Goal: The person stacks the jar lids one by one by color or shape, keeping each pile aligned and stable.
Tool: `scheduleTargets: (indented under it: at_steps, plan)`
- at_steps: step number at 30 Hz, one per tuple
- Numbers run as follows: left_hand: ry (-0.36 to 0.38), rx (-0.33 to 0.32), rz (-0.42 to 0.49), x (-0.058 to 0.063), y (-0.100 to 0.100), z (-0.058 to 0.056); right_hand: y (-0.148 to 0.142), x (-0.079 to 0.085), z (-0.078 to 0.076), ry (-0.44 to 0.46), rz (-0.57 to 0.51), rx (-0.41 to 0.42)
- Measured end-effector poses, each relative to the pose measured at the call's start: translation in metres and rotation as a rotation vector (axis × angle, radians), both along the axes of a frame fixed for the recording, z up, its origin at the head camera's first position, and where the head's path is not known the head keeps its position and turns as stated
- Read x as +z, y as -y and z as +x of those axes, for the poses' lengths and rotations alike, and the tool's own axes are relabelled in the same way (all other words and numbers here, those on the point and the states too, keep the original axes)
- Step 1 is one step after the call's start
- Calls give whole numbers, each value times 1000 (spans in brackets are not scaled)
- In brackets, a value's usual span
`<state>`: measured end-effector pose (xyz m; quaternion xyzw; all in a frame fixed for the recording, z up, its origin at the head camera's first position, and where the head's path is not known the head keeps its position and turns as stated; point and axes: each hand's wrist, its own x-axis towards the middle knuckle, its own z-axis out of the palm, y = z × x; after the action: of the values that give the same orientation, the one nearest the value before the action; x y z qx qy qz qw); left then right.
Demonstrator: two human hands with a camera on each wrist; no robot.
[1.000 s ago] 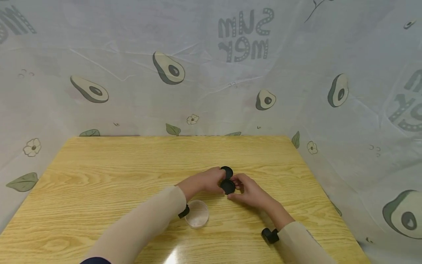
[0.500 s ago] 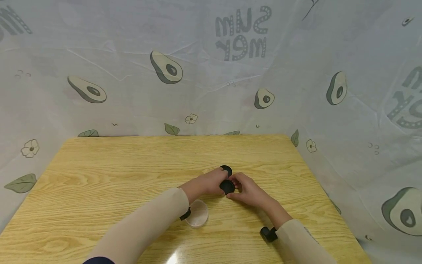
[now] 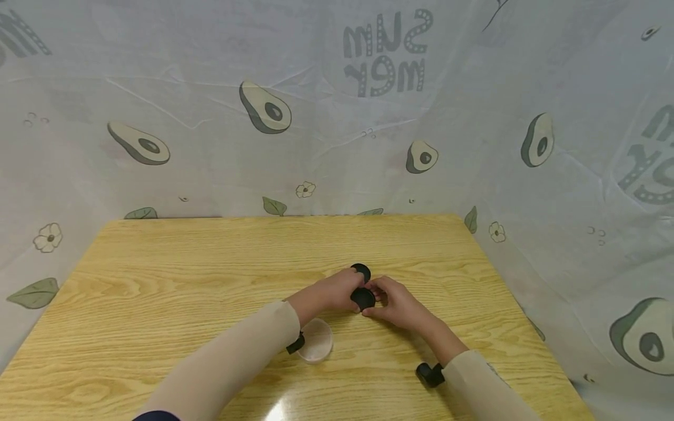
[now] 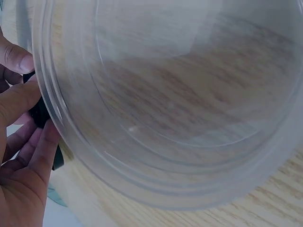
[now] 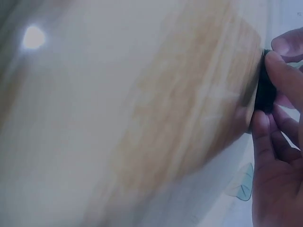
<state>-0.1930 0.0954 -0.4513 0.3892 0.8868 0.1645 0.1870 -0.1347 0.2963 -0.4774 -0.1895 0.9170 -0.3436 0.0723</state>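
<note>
Near the middle of the table, both hands meet at a small black round piece (image 3: 363, 299), like a shallow cap. My left hand (image 3: 336, 289) holds its left side between thumb and fingers. From the right, my right hand (image 3: 397, 304) pinches it with bent fingers. Just behind it is a second black disc (image 3: 361, 271), partly covered by the left fingers. Both wrist views catch the held black piece (image 4: 39, 111) edge-on among fingertips, its dark side (image 5: 266, 87) partly hidden. A clear round plastic container (image 3: 316, 342) rests beside the left wrist and fills much of the left wrist view.
The wood-grain table (image 3: 200, 257) runs back to a pale sheet (image 3: 326, 146) printed with avocados and flowers, which also hangs at both sides. A black wrist device (image 3: 430, 374) sits by the right sleeve, another (image 3: 296, 343) by the left sleeve.
A second ago the near black piece showed a rimmed, recessed face; now its face looks smoother and darker. Both hands stay nearly in place. The head view has shifted slightly.
</note>
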Motion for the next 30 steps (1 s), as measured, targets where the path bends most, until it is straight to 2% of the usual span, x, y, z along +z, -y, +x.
scheduleTargets:
  at_steps: [11, 17, 24, 30]
  plan:
    - [6, -49, 36, 4, 2, 14, -3, 9, 19, -29, 43, -13]
    - [-10, -94, 27, 5, 1, 24, -2, 13, 33, -3, 63, -26]
    - [28, -117, 39, 7, -3, 38, -4, 15, 49, 7, 58, -23]
    - [2, -136, 19, 7, -7, 50, -6, 15, 59, 32, 52, -23]
